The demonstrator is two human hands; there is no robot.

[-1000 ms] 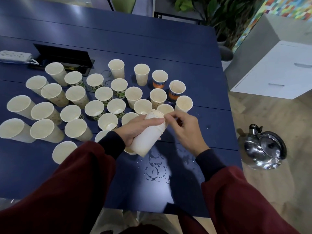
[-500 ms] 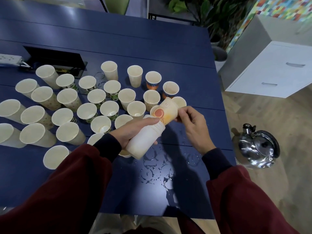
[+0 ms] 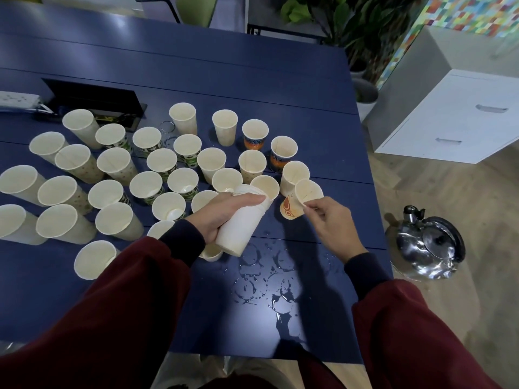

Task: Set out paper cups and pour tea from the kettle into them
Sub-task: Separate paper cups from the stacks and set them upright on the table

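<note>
Moved: printed cup, half a second ago bottom-toward-the-camera at the mouth of the stack, now sits clear of it to the right with its mouth turned upward.
Right hand: thumb and fingertips pinch the near rim of the printed cup, which is tilted; whether its base touches the table cannot be told.
Left hand: fingers wrapped round the upper part of the stack of nested cups, which is held slanted above the table, mouth pointing away, base toward the person.
Sleeves: dark red, with dark cuffs.
Set-out cups: many stand upright and open to the left of and beyond the hands; some carry green print, two at the far right have blue-and-orange bands; the printed cup is just beside the rightmost plain one.
Table: dark blue, with wet rings and a small puddle near the front edge, between the sleeves.
Kettle: shiny steel, on the wooden floor right of the table, well apart from both hands.
Beyond: white drawer cabinet, potted plant, power strip at the table's left edge.
</note>
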